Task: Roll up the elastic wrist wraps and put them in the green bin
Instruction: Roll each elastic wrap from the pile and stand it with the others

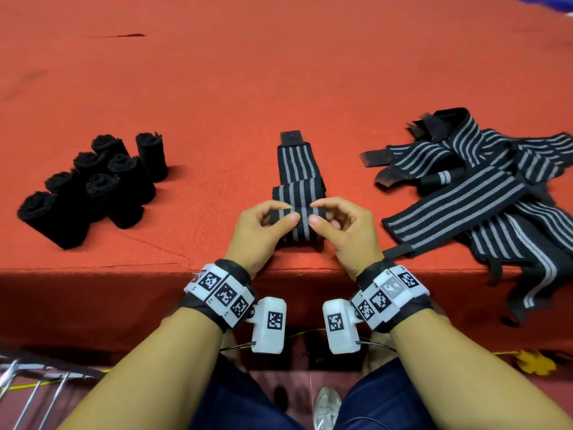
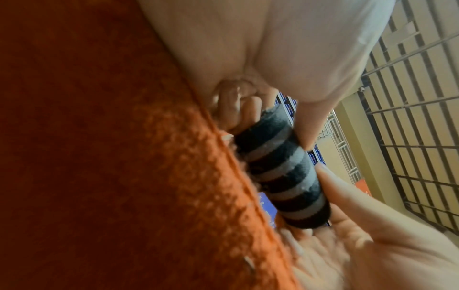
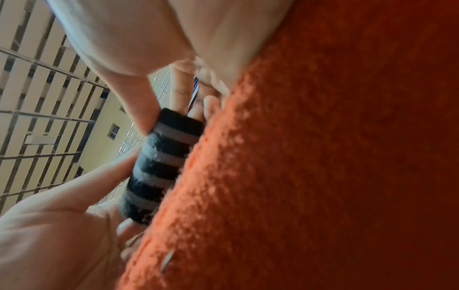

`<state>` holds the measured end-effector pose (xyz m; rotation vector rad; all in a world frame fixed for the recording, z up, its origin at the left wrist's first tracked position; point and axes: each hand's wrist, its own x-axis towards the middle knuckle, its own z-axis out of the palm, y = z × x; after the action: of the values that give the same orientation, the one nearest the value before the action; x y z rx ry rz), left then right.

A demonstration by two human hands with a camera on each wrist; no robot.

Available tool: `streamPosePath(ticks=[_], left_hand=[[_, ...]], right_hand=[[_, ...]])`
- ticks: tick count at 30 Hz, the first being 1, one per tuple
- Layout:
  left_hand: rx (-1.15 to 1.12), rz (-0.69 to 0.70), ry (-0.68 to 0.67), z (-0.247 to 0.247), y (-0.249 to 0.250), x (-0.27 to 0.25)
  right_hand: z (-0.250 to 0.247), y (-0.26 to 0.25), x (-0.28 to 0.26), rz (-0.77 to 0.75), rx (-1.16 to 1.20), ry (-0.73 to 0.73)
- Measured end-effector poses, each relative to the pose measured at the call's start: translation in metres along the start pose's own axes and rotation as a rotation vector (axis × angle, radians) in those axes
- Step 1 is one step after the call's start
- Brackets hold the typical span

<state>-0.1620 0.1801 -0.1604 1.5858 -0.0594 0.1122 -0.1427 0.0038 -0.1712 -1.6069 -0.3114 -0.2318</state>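
Observation:
A black wrist wrap with grey stripes (image 1: 294, 169) lies lengthwise on the red felt table (image 1: 217, 88), its velcro tab at the far end. Its near end is wound into a roll (image 1: 300, 228). My left hand (image 1: 288, 212) and right hand (image 1: 314, 212) pinch that roll from either side, thumbs on top. The wrist views show the striped roll (image 2: 280, 172) (image 3: 161, 166) held between thumbs and fingers just above the felt. The green bin is in none of the views.
Several finished black rolls (image 1: 93, 187) stand in a cluster at the left. A tangled pile of unrolled striped wraps (image 1: 483, 193) lies at the right, some hanging over the table's front edge (image 1: 124, 268). A metal rack (image 1: 31, 389) sits low on the left.

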Motion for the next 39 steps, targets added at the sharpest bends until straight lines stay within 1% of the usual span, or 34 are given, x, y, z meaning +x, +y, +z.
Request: streamPosePath(ticks=[3, 6, 11, 15, 19, 22, 26, 30, 35, 39], left_hand=[[-0.01, 0.037, -0.062, 0.0, -0.001, -0.002], [0.017, 0.081, -0.09, -0.001, -0.002, -0.003], [0.075, 0.101, -0.075, -0.003, -0.005, -0.003], [0.103, 0.115, -0.041, -0.001, -0.004, -0.003], [0.104, 0.113, -0.051, -0.002, -0.001, -0.004], [0.064, 0.078, -0.042, -0.001, 0.001, -0.005], [-0.016, 0.07, -0.009, -0.003, 0.0, -0.004], [-0.01, 0.07, -0.03, -0.006, 0.0, -0.004], [0.011, 0.117, -0.08, -0.004, 0.001, -0.005], [0.069, 0.152, -0.046, -0.003, -0.001, -0.005]], right_hand=[[0.001, 0.001, 0.001, 0.008, 0.031, 0.106], [0.001, -0.002, 0.001, -0.012, 0.029, 0.112], [0.001, -0.004, -0.001, -0.033, 0.028, 0.122], [0.002, -0.007, -0.001, -0.039, 0.055, 0.081], [-0.001, -0.007, -0.003, -0.024, 0.068, 0.029], [-0.003, -0.008, -0.005, -0.01, 0.121, -0.022], [-0.004, -0.005, -0.005, 0.023, 0.097, -0.086], [-0.001, -0.007, -0.005, 0.01, 0.038, -0.04], [0.0, -0.01, -0.004, 0.038, 0.059, 0.0], [0.001, -0.007, -0.003, 0.055, 0.04, -0.003]])
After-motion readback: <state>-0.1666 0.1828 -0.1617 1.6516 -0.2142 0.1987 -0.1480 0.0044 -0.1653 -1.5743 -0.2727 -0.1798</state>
